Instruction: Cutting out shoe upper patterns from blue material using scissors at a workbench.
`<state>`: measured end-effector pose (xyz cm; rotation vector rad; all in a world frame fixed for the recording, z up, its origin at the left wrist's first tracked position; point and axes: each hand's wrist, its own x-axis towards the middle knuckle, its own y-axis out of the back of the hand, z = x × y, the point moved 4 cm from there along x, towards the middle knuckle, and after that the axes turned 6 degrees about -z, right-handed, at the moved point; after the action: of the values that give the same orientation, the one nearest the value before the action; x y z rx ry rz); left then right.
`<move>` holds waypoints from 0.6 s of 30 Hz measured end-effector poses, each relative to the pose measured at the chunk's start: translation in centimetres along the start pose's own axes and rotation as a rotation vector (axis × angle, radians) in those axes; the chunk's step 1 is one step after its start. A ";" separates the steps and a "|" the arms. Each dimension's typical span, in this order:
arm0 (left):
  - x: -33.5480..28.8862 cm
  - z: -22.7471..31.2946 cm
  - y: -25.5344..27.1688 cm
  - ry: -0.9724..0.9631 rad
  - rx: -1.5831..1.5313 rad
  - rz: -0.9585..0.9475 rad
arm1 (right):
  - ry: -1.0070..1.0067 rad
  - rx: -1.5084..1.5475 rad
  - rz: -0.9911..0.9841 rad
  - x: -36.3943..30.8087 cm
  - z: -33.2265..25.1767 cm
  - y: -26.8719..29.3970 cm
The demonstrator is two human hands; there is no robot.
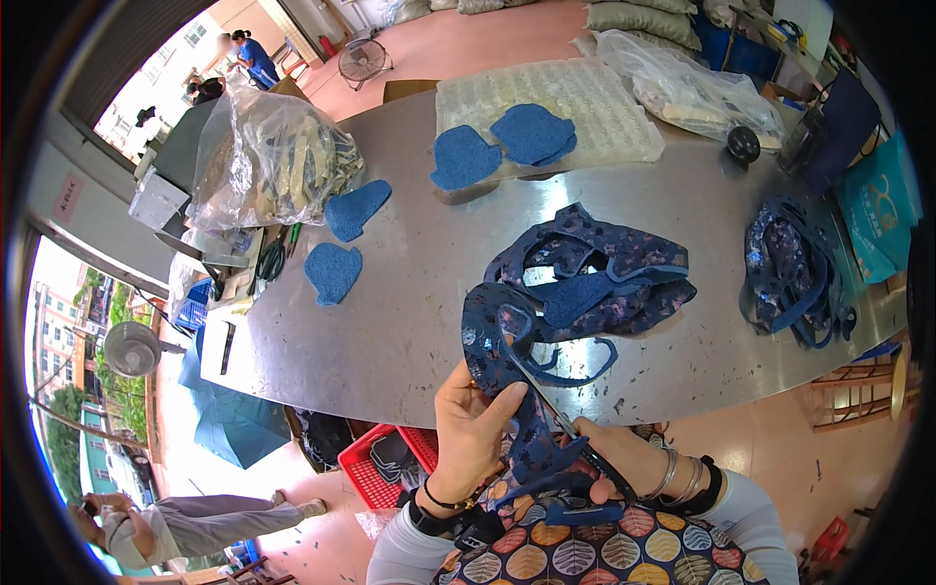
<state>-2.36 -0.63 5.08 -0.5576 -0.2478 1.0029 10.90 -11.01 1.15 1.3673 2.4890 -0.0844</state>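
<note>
My left hand [470, 429] pinches a dark blue flower-patterned fabric piece [487, 327] between thumb and fingers, above the table's near edge. Closed around the handles of scissors [597, 462], my right hand [624, 456] is just to the right. The scissor blades point up and left and lie against the fabric; whether they are cutting I cannot tell. Part of the cloth hangs down toward my leaf-patterned apron [624, 546]. Just beyond my hands, more of the same patterned fabric [634, 258] lies bunched, with a thin strip trailing from it.
Blue fuzzy cut-outs [466, 158] lie on a pale textured sheet and at the left of the metal table [390, 341]. A second fabric bundle [795, 268] sits at the right. Filled clear bags [278, 161] stand at the back left. Below the table is a red basket [375, 473].
</note>
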 end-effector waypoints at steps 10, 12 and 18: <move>0.2 0.3 -0.4 0.034 -0.064 0.024 | -0.032 0.049 0.053 -0.1 0.0 0.0; 0.3 0.4 -0.5 0.067 -0.074 0.009 | -0.016 0.043 0.064 -0.1 0.2 0.0; 1.6 1.1 0.7 0.277 -0.191 -0.135 | 0.027 0.080 0.068 -0.5 1.0 0.1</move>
<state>-2.53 1.38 5.47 -0.8351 -0.1327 0.7653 11.42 -11.55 0.32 1.4937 2.4825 -0.1528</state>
